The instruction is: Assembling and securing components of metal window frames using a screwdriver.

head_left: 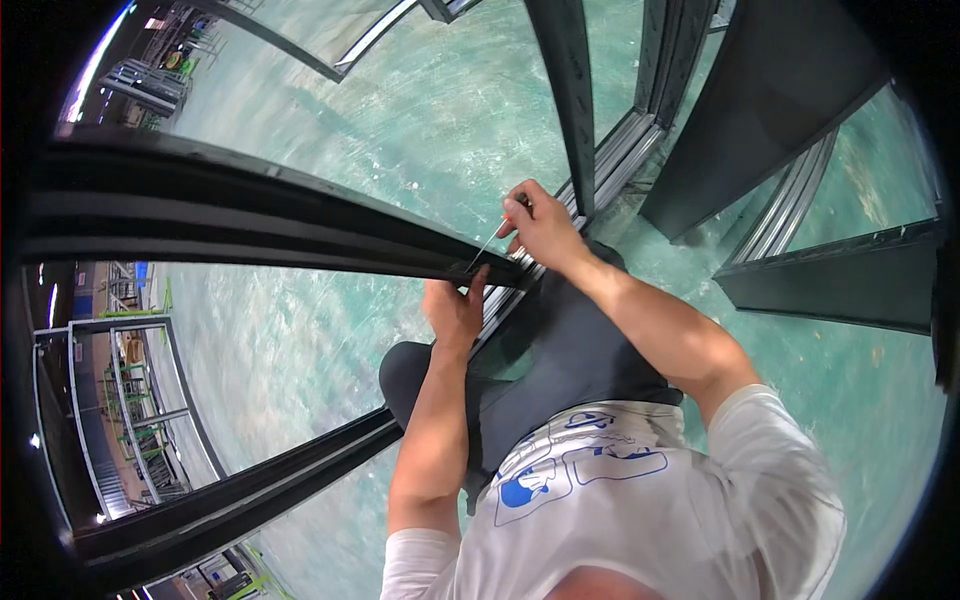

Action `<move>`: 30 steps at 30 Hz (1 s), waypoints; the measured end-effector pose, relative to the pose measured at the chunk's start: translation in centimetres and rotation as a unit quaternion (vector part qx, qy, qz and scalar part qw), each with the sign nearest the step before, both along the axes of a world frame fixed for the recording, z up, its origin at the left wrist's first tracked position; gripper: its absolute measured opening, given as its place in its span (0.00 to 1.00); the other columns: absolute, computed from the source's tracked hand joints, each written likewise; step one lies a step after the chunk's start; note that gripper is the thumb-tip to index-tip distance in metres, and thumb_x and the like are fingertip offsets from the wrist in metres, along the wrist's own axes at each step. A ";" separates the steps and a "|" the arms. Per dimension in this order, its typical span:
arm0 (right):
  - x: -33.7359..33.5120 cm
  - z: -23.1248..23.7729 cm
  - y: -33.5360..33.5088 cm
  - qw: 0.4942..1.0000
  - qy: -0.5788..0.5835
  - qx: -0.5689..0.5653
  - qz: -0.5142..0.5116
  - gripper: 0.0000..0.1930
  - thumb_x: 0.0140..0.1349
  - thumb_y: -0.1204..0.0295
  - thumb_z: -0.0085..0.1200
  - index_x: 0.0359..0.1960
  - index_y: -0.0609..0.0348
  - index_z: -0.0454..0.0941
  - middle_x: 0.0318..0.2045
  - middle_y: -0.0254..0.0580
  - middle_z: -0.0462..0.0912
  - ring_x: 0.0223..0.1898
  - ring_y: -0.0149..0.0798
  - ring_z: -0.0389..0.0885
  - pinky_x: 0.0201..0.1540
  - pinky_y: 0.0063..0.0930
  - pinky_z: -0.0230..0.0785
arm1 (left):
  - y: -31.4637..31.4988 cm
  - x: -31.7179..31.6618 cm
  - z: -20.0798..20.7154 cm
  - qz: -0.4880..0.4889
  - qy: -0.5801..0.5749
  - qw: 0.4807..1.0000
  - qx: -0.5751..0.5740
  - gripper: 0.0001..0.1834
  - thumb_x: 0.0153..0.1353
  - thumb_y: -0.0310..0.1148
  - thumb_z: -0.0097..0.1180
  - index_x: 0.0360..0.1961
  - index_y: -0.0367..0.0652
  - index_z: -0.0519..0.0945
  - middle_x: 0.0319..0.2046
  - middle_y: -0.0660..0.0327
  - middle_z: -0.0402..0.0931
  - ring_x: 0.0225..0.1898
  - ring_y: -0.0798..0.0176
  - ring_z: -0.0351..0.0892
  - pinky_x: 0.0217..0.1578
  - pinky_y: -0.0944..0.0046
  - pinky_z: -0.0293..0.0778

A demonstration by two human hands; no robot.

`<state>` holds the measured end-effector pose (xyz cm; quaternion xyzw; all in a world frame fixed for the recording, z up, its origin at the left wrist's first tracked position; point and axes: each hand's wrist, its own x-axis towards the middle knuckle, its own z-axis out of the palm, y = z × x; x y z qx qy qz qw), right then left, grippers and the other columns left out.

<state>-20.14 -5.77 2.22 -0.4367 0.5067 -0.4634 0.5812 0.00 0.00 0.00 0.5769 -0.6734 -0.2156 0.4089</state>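
In my right hand (543, 232) is a screwdriver (488, 246) with a thin metal shaft and a bit of orange at the handle. Its shaft slants down and left to the dark metal profile (400, 240). My left hand (455, 312) grips that profile near its lower end, thumb close to where the shaft meets it. Some of the left fingers are hidden by the profile. What lies at the screwdriver's tip is too small to make out. Below both hands runs a grooved floor-level rail (622, 148), which passes beside my bent legs.
Another dark post (570, 100) rises beyond my right hand. To the right stand a wide dark panel (760, 110) and a low dark frame section (830, 285). A second long profile (250, 490) lies at the lower left. Green-painted racks (150, 420) stand farther off.
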 end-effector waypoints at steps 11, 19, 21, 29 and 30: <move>2.8 0.7 0.4 0.970 -0.200 0.068 -0.124 0.10 0.76 0.69 0.53 0.53 0.55 0.72 0.40 0.45 0.89 0.27 0.32 0.84 0.29 0.23 0.73 | 0.1 0.3 0.4 0.025 -0.060 0.998 -0.020 0.16 0.61 0.30 0.72 0.46 0.38 0.80 0.40 0.52 0.83 0.37 0.51 0.86 0.39 0.56 0.78; 3.1 0.4 0.3 0.956 -0.216 0.124 -0.152 0.10 0.77 0.66 0.54 0.53 0.54 0.73 0.37 0.43 0.89 0.26 0.28 0.82 0.30 0.24 0.71 | 0.2 -0.2 1.2 0.021 0.006 1.000 0.005 0.18 0.59 0.31 0.74 0.46 0.40 0.80 0.40 0.52 0.83 0.39 0.48 0.86 0.41 0.54 0.78; 3.9 -0.7 0.1 0.980 -0.135 -0.012 -0.144 0.10 0.76 0.66 0.54 0.53 0.55 0.73 0.37 0.43 0.89 0.28 0.30 0.84 0.32 0.25 0.73 | 0.7 0.1 1.6 0.020 -0.002 1.000 -0.002 0.19 0.59 0.32 0.74 0.47 0.40 0.79 0.40 0.53 0.83 0.40 0.48 0.86 0.41 0.54 0.78; 4.2 -0.4 0.4 0.972 -0.158 -0.017 -0.171 0.12 0.76 0.68 0.54 0.55 0.60 0.73 0.34 0.46 0.88 0.25 0.31 0.83 0.28 0.25 0.71 | 0.7 -0.1 1.9 0.022 0.005 1.000 0.012 0.21 0.59 0.32 0.75 0.48 0.39 0.77 0.40 0.53 0.83 0.40 0.50 0.86 0.41 0.56 0.78; 4.3 -0.4 0.3 0.974 -0.141 -0.034 -0.174 0.11 0.76 0.69 0.54 0.54 0.60 0.73 0.33 0.46 0.88 0.24 0.30 0.83 0.26 0.25 0.71 | 0.6 -0.1 1.8 0.021 0.024 0.999 0.024 0.21 0.60 0.32 0.74 0.49 0.39 0.77 0.40 0.54 0.83 0.40 0.51 0.86 0.41 0.56 0.78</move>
